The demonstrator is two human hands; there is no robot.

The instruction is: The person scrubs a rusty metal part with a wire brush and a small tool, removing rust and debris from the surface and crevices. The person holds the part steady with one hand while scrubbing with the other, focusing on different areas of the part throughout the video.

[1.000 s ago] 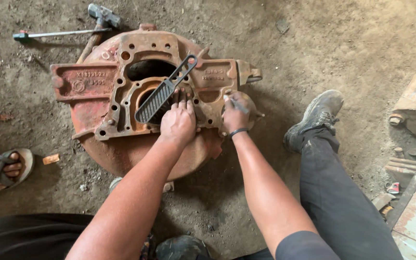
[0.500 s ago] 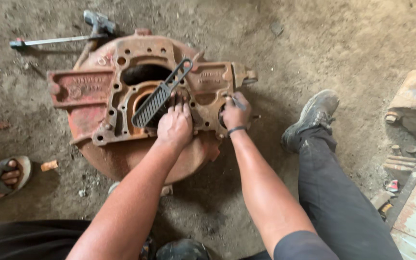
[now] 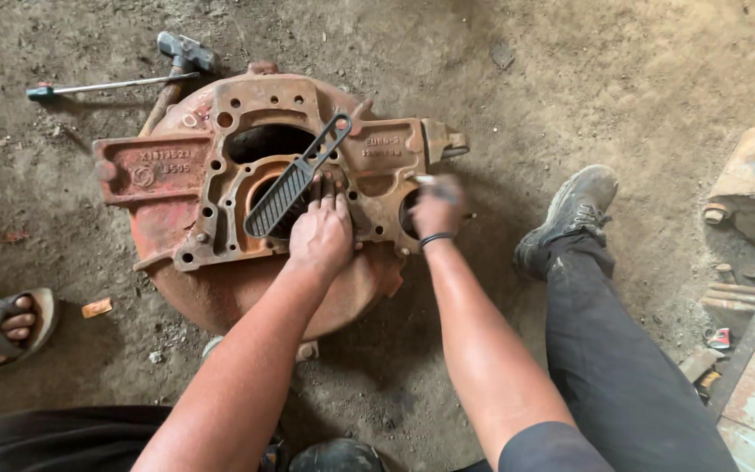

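On the dirt floor, the rusty red cast housing point(image 3: 246, 201) lies flat, with your left hand point(image 3: 321, 234) spread open on its inner rim beside the black ribbed pedal point(image 3: 294, 179). Your right hand point(image 3: 437, 210) is blurred at the right-side bore; whether it grips anything cannot be told. Keep the left palm pressing down so the casting does not rock, and work the right in short strokes.

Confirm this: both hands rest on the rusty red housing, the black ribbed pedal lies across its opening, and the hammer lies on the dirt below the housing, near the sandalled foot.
Wrong about the hammer: the head view shows it above the housing, at the top left.
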